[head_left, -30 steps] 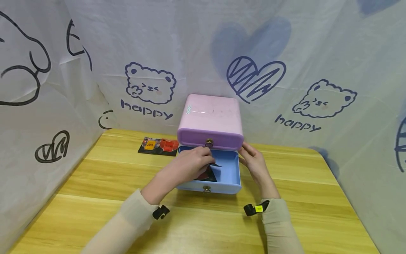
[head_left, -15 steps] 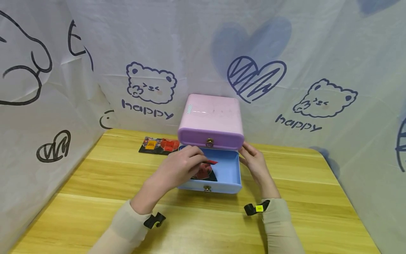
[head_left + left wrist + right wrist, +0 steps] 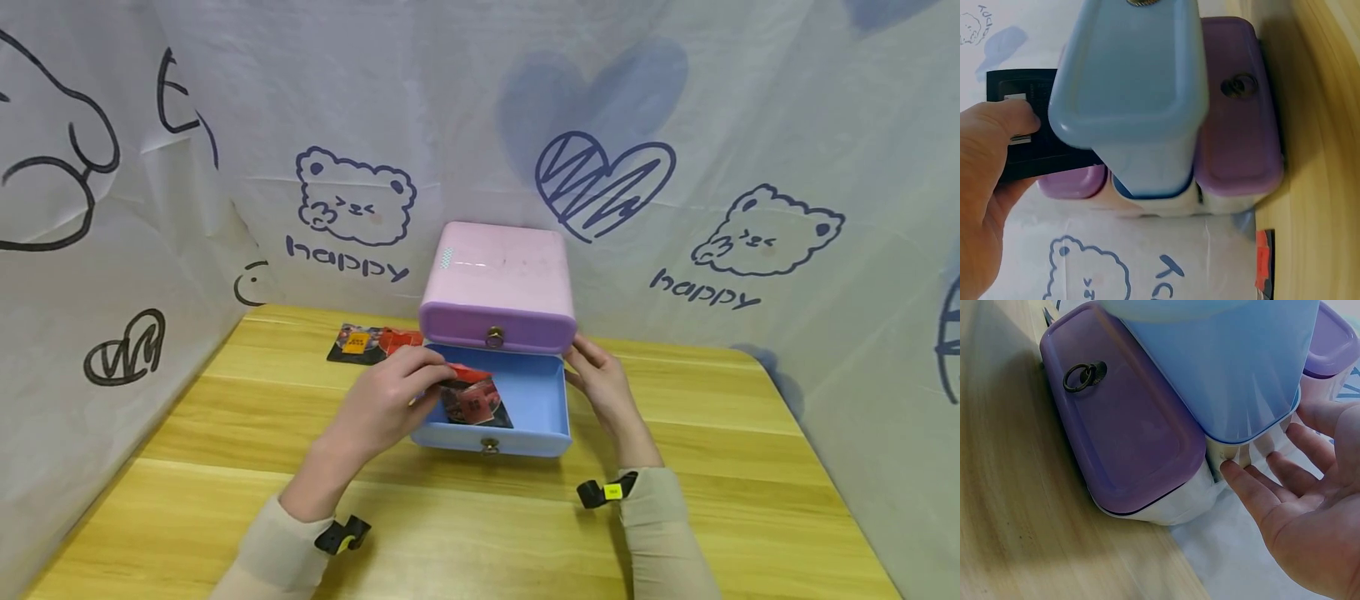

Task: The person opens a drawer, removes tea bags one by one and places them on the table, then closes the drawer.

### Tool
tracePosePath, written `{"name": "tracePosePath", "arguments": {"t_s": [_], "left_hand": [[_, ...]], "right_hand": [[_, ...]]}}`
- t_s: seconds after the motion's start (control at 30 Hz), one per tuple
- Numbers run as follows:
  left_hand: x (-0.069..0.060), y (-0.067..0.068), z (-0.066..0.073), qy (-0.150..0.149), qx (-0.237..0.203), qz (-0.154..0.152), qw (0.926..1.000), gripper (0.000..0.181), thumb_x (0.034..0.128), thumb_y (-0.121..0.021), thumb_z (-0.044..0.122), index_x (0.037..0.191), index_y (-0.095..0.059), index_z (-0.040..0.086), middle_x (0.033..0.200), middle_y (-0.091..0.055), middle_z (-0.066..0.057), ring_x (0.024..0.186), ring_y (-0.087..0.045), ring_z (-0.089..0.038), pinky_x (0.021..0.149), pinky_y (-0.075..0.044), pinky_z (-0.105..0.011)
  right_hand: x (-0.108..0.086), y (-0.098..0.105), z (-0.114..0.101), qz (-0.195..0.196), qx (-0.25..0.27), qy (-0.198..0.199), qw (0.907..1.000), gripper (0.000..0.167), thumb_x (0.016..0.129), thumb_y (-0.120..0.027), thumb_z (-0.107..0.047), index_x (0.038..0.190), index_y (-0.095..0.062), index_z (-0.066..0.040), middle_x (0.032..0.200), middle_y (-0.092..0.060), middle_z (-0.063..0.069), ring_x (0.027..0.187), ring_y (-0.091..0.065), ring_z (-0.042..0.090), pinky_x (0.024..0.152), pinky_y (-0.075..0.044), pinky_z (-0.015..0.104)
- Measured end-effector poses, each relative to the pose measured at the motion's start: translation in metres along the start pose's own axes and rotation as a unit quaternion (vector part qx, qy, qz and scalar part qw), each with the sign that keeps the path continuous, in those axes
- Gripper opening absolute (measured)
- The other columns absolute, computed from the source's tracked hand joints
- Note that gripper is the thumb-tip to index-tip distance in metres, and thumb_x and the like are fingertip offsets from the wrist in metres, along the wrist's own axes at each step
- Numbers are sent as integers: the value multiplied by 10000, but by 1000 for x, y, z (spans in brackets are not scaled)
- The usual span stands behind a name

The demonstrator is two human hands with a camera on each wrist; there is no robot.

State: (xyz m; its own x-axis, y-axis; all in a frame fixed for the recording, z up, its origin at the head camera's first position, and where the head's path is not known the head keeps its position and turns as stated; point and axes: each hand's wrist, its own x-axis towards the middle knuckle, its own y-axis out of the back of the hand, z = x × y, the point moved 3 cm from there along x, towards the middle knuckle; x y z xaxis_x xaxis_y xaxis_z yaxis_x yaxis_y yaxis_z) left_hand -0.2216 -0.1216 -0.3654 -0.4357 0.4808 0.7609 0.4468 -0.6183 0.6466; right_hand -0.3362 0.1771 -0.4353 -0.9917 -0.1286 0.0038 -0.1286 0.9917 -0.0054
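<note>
My left hand (image 3: 386, 400) pinches a flat black packet (image 3: 1041, 119) between thumb and fingers, above the left side of the pulled-out blue drawer (image 3: 536, 400). Its red face (image 3: 472, 375) shows in the head view. Another black and red packet (image 3: 480, 404) lies inside the drawer at the left. With fingertips against the cabinet's pale side, my right hand (image 3: 1310, 500) rests at the right, its fingers fairly straight. The pink cabinet top (image 3: 502, 267) and a purple drawer (image 3: 457, 323) with a ring pull stand over the blue drawer.
A black packet with orange and red patches (image 3: 356, 343) lies on the wooden table (image 3: 480, 533) left of the cabinet. A lower purple drawer (image 3: 1235, 131) shows beneath the blue one. White cloth with drawings (image 3: 465, 125) hangs behind.
My left hand has moved left and lifted the packet, turning its red face into view and uncovering the packet in the drawer. My right hand has stayed at the cabinet's side.
</note>
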Motion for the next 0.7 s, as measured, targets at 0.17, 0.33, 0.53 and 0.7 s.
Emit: {"name": "tracePosePath", "arguments": {"t_s": [0.17, 0.33, 0.53, 0.7], "left_hand": [[-9, 7, -7, -12, -10, 273, 9996, 338, 758, -820, -98, 1063, -752, 31, 1077, -712, -84, 985, -689, -252, 811, -627, -389], [-16, 17, -14, 23, 151, 516, 9986, 356, 739, -817, -119, 1057, -755, 28, 1076, -723, -99, 965, -698, -273, 809, -627, -431], [-27, 29, -27, 212, 338, 671, 9969, 331, 748, -786, -126, 1048, -749, 8, 1058, -734, -111, 958, -704, -297, 836, -616, -472], [-36, 37, -38, 309, 622, 645, 9955, 336, 739, -786, -147, 1038, -732, -3, 1060, -738, -122, 959, -711, -305, 841, -614, -472]], "right_hand": [[-1, 0, -1, -7, 0, 8, 10000, 511, 1069, -589, -175, 1541, -474, -19, 1596, -455, 138, 1432, -471, 283, 1131, -464, 446], [-1, 0, -2, -18, -62, -9, 10000, 524, 1071, -589, -205, 1549, -466, -28, 1605, -444, 138, 1445, -460, 289, 1140, -455, 450], [-1, 0, -1, -3, -1, -4, 10000, 504, 1068, -591, -179, 1535, -484, -20, 1592, -460, 140, 1433, -470, 286, 1138, -456, 465], [0, 0, 0, 8, 27, 10, 10000, 500, 1069, -588, -171, 1534, -485, -20, 1594, -459, 135, 1432, -470, 287, 1136, -458, 463]]}}
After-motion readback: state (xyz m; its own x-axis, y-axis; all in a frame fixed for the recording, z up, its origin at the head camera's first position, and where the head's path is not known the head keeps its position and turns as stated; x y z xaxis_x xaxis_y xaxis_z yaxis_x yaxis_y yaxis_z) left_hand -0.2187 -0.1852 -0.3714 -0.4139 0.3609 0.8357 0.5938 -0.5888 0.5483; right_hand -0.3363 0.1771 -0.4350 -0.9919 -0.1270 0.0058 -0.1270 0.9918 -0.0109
